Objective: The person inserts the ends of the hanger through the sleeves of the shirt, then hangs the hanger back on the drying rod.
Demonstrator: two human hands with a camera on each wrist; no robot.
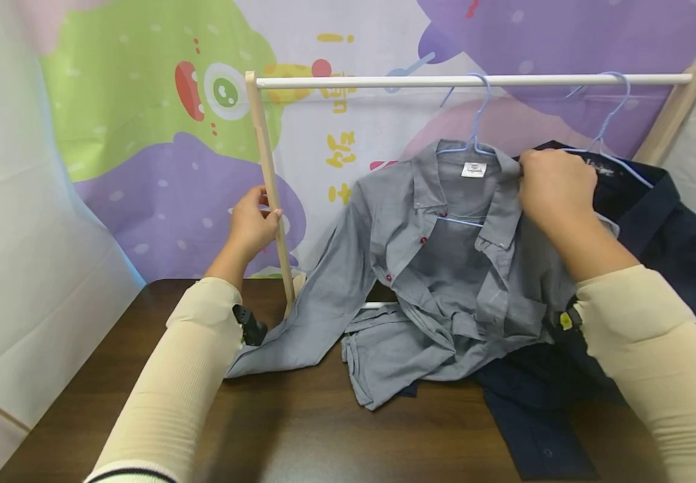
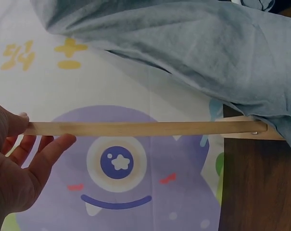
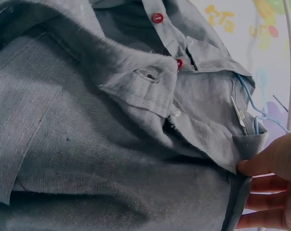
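Observation:
A grey shirt [image 1: 396, 221] with red buttons hangs from a light blue wire hanger [image 1: 476, 127], its front partly unbuttoned. My right hand [image 1: 556, 184] pinches the shirt's shoulder beside the collar; the right wrist view shows the thumb on the grey cloth [image 3: 111, 159] and the other fingers behind its edge. With thumb and fingers on either side, my left hand [image 1: 254, 225] holds the wooden side post [image 1: 272, 181] of the clothes rack. In the left wrist view, the post [image 2: 150, 128] runs sideways under a grey sleeve [image 2: 183, 43].
A dark navy shirt [image 1: 674, 215] hangs on another blue hanger [image 1: 616, 114] at the right, partly behind the grey one. Both hangers hook over the white top rail [image 1: 372, 82]. Sleeves and hems spread onto the brown table [image 1: 299, 429]. Behind stands a cartoon-printed cloth [image 1: 160, 87].

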